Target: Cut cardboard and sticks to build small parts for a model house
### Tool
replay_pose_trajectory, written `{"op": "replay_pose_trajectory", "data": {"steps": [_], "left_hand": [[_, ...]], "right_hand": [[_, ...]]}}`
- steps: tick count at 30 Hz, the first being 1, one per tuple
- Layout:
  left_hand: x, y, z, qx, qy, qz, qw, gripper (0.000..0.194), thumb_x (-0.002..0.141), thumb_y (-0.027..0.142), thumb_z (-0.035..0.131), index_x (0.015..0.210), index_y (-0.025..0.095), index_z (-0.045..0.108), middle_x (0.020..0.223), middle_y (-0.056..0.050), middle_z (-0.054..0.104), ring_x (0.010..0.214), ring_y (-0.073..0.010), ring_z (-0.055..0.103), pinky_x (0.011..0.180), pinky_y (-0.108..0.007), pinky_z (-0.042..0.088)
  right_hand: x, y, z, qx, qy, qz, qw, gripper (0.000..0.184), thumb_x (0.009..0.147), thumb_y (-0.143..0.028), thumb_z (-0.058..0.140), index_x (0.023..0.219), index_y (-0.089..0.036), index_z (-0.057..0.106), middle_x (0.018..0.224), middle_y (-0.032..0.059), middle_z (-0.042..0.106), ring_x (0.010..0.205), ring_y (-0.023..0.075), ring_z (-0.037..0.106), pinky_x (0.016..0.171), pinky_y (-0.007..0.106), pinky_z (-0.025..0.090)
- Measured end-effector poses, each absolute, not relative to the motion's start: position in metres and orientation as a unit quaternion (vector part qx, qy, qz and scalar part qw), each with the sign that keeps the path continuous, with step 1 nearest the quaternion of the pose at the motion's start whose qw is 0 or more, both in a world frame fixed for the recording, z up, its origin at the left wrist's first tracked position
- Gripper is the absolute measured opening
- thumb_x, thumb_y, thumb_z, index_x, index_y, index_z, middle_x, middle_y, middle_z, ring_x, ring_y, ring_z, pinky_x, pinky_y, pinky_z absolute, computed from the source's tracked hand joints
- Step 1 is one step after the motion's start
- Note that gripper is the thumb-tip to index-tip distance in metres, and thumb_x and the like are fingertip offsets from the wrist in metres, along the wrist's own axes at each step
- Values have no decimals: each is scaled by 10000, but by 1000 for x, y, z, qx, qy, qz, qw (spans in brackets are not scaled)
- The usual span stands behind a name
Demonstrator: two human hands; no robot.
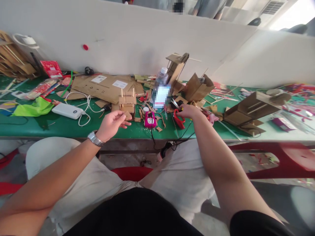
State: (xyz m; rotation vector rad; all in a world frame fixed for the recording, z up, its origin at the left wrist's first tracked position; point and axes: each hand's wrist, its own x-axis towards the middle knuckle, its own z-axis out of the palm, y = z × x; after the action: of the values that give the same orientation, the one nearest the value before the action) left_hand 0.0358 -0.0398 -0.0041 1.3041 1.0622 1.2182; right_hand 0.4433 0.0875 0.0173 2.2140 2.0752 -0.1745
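Observation:
My left hand point(112, 124), with a metal watch on the wrist, is held over the front edge of the green table point(44, 126) and pinches a small piece of cardboard point(127, 115). Just behind it stands a small cardboard model house point(127, 103) with two upright sticks. My right hand point(187, 111) reaches further right and is closed on the red handles of a pair of scissors point(179, 118) lying on the table. A pink tape-measure-like gadget point(150, 120) lies between the two hands.
A water bottle point(160, 86), flat cardboard sheets point(104, 86), folded cardboard boxes point(197, 87), a white power bank point(68, 110) with cable, a green bag point(34, 108) and scraps cover the table. A larger cardboard model point(253, 109) sits right. Red stools point(283, 160) stand below. People stand behind the partition point(209, 6).

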Motion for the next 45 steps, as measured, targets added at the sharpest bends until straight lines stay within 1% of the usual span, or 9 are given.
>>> {"op": "replay_pose_trajectory", "data": {"steps": [8, 15, 22, 27, 29, 32, 38, 42, 45], "left_hand": [[39, -41, -7, 556, 436, 489, 511, 425, 901, 514, 756, 1070, 128, 705, 1094, -198, 810, 821, -264, 824, 607, -304, 663], [41, -42, -10, 555, 434, 483, 520, 446, 879, 540, 776, 1049, 132, 717, 1084, -196, 811, 823, -272, 824, 599, -304, 662], [44, -44, -13, 557, 432, 477, 525, 397, 894, 502, 768, 1047, 142, 700, 1027, -171, 810, 814, -257, 822, 591, -288, 648], [47, -45, -16, 543, 427, 470, 549, 354, 886, 467, 781, 1014, 160, 659, 954, -127, 800, 796, -252, 814, 604, -305, 636], [49, -47, -15, 545, 414, 461, 565, 333, 877, 450, 794, 983, 161, 666, 934, -111, 790, 812, -247, 809, 634, -312, 636], [52, -53, -12, 553, 372, 432, 608, 295, 880, 416, 797, 969, 151, 704, 1124, -144, 784, 894, -230, 795, 728, -331, 643], [63, -67, -11, 602, 290, 355, 654, 220, 876, 350, 815, 968, 154, 784, 1449, -174, 663, 1046, -238, 752, 910, -384, 611], [69, -74, -10, 646, 267, 326, 637, 190, 878, 343, 812, 978, 182, 827, 1383, -158, 705, 1184, -277, 713, 1004, -402, 569], [71, -75, -10, 654, 278, 326, 624, 199, 875, 356, 811, 968, 181, 829, 1215, -140, 776, 1109, -258, 730, 956, -366, 574]], "right_hand": [[444, 86, 18, 737, 667, -77, 77, 766, 800, -555, 795, 1418, -124, 654, 1305, 209, 724, 1109, 339, 700, 912, 395, 530], [448, 65, 35, 784, 615, -81, -16, 736, 911, -715, 606, 1380, -155, 697, 1303, 198, 739, 1135, 355, 704, 927, 418, 537], [452, 57, 40, 798, 586, -93, -102, 462, 955, -534, 627, 1190, -169, 785, 1112, 141, 778, 959, 271, 700, 832, 350, 504], [434, 41, 53, 680, 580, -321, -313, 350, 948, -451, 643, 1085, -143, 737, 829, 38, 654, 554, 90, 413, 525, 256, 305], [414, 28, 59, 587, 564, -434, -386, 344, 911, -470, 692, 1055, -158, 702, 749, -10, 547, 523, 68, 331, 488, 240, 224], [371, 3, 64, 473, 532, -531, -459, 401, 852, -566, 750, 1004, -205, 664, 683, -51, 441, 509, 69, 269, 465, 230, 194], [290, -37, 50, 359, 456, -646, -496, 431, 843, -608, 773, 872, -219, 589, 656, -66, 414, 480, 58, 266, 439, 224, 188], [269, -46, 37, 339, 444, -659, -504, 416, 858, -580, 775, 856, -205, 596, 664, -66, 419, 475, 47, 303, 445, 208, 196], [266, -48, 31, 343, 443, -654, -509, 422, 867, -582, 763, 830, -204, 578, 665, -62, 417, 485, 51, 316, 442, 205, 192]]}}
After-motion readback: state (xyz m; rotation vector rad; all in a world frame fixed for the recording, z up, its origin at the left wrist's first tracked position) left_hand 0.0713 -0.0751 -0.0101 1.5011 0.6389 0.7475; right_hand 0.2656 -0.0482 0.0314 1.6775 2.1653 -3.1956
